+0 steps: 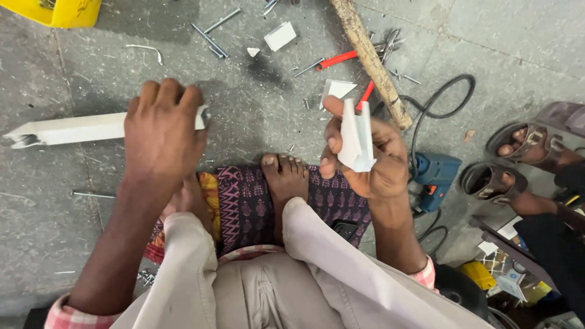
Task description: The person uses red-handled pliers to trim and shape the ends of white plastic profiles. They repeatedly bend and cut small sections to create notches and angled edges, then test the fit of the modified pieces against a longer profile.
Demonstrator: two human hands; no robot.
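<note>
Left hand [161,131]: palm down, clamped over the end of a long white channel strip [67,129], pinning it to the floor [244,109], left of centre. Right hand [365,152]: fingers closed around a short white channel piece [356,139], raised upright for inspection, right of centre. Blue drill [436,176] nearby.

The left hand [161,137] rests on the right end of a long channel strip [67,129] lying at left of frame. At centre right, the right hand [365,155] holds a short bracket piece [356,139] upright. A wooden stick [370,59] lies above it; a power drill [436,176] sits just right of it — another person's sandalled feet [518,161] at far right. Screws [210,39] lie scattered along the top.
</note>
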